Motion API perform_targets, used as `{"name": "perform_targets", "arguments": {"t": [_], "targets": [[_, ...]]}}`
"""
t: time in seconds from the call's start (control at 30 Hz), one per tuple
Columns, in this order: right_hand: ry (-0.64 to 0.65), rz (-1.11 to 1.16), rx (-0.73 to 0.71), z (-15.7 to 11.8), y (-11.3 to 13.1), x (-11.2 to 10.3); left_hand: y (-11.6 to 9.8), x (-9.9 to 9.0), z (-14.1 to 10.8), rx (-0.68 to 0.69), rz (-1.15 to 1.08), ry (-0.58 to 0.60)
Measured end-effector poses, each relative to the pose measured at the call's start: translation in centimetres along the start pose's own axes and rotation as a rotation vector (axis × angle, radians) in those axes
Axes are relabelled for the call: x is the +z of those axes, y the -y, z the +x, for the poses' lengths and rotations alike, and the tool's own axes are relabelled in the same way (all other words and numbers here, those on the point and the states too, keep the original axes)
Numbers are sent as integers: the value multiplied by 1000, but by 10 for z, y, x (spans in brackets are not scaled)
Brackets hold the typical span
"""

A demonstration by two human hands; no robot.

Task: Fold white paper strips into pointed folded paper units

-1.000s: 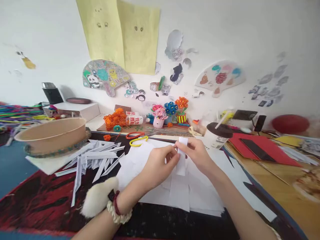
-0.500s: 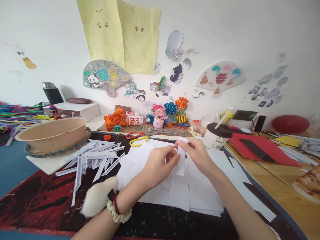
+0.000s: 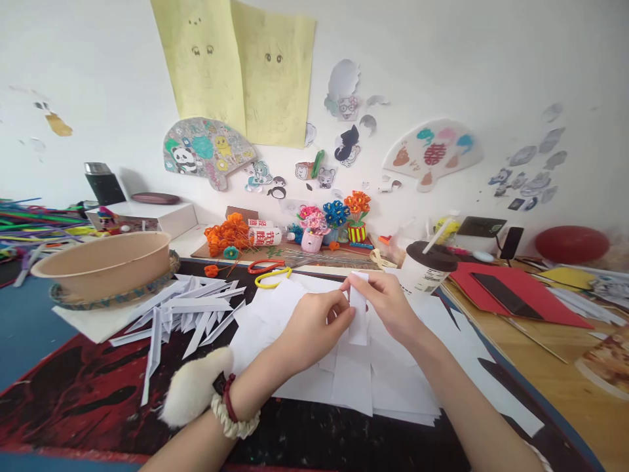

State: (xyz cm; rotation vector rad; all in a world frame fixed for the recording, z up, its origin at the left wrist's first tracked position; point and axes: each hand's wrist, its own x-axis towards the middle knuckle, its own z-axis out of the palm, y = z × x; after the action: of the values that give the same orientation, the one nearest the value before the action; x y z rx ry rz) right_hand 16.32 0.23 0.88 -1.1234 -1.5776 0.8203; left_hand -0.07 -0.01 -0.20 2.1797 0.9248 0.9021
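Note:
Between my two hands is a narrow folded white paper strip (image 3: 360, 324), held upright over the work surface. My left hand (image 3: 317, 324) pinches its left edge with thumb and fingers. Gripping the top of the strip, my right hand (image 3: 386, 303) has its thumb across the front and its fingers behind, partly hidden. Beneath both hands spread loose sheets of white paper (image 3: 398, 387). To the left lies a pile of folded paper strips (image 3: 199, 305). Yellow-handled scissors (image 3: 272, 278) rest just beyond the sheets.
A beige basin (image 3: 105, 262) stands at the left. A lidded cup with a straw (image 3: 428, 267) is beyond my right hand, beside red card sheets (image 3: 531, 301). Orange flowers (image 3: 226, 235) and small flower pots (image 3: 312, 241) line the back. A white fluffy ornament (image 3: 194, 390) hangs at my left wrist.
Both hands stay in nearly the same place on the paper strip. My left thumb and fingers have shifted very slightly along its edge.

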Motion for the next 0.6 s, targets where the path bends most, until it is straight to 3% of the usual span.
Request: {"name": "perform_targets", "arguments": {"t": [0.6], "targets": [[2, -45, 2, 0, 1, 0, 1, 1, -1, 11, 36, 45]]}}
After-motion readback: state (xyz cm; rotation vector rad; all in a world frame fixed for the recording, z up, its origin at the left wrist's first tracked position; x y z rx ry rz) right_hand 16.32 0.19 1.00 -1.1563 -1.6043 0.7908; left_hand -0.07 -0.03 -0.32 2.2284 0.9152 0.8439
